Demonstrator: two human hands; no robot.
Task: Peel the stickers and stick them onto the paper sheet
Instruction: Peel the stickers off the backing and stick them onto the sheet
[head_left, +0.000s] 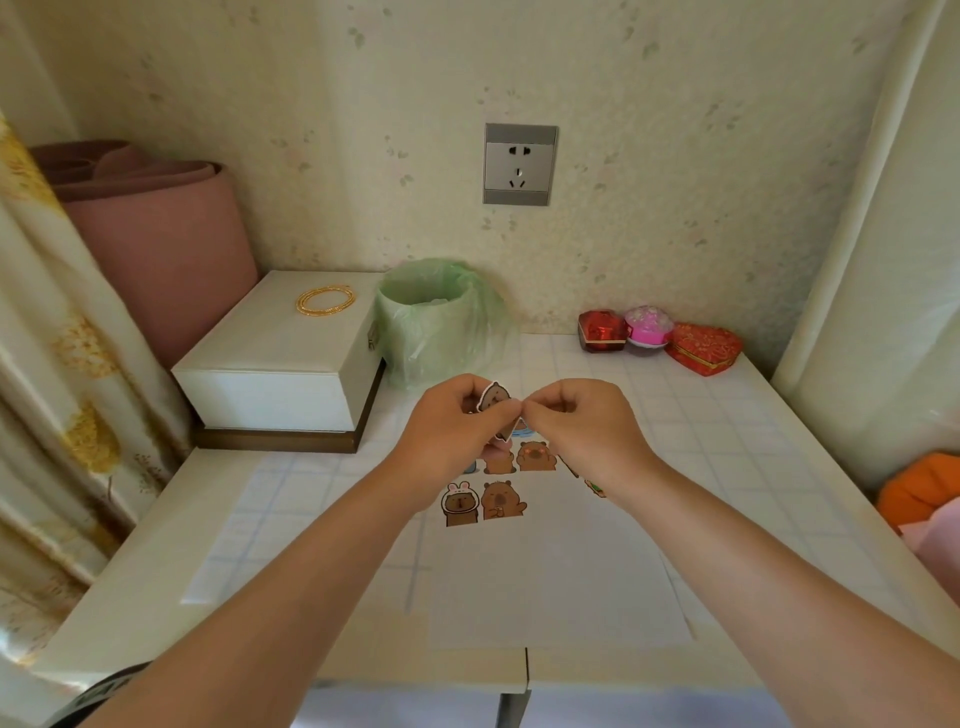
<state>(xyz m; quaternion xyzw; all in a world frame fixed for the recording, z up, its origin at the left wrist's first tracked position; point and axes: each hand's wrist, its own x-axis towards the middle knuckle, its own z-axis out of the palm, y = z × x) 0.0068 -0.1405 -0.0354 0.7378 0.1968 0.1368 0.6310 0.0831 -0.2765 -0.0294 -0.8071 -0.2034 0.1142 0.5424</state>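
**Small sticker (493, 397) pinched between both hands over the sheet**

The left hand (452, 415) holds the sticker upright between thumb and curled fingers. The right hand (576, 421) meets it at the sticker's right edge, thumb and forefinger pressed together in a fine pinch, apparently on a corner or on the backing; which layer it has cannot be told. Both hands hang above the far end of the paper sheet (550, 582), which lies flat on the tiled surface (727, 415) with a cluster of stuck stickers (501, 499) on its upper part.

The sticker looks almost weightless and thin, and it is likely to curl or crease under any firm squeeze. Once the backing is off, the tacky face will probably cling to skin or fold onto itself, so it is best held by the outer rim with the fingertips. A nail at a corner should start the split, and narrow parts of the cut outline could tear if pulled fast. The sheet is light too, and nothing weighs it down, so pressing a sticker on may shift it.

No brand or writing can be read. The stickers show brown cartoon animals, one in a white rabbit hood. Pale marks on a dark band at the lower left edge are too blurred to read
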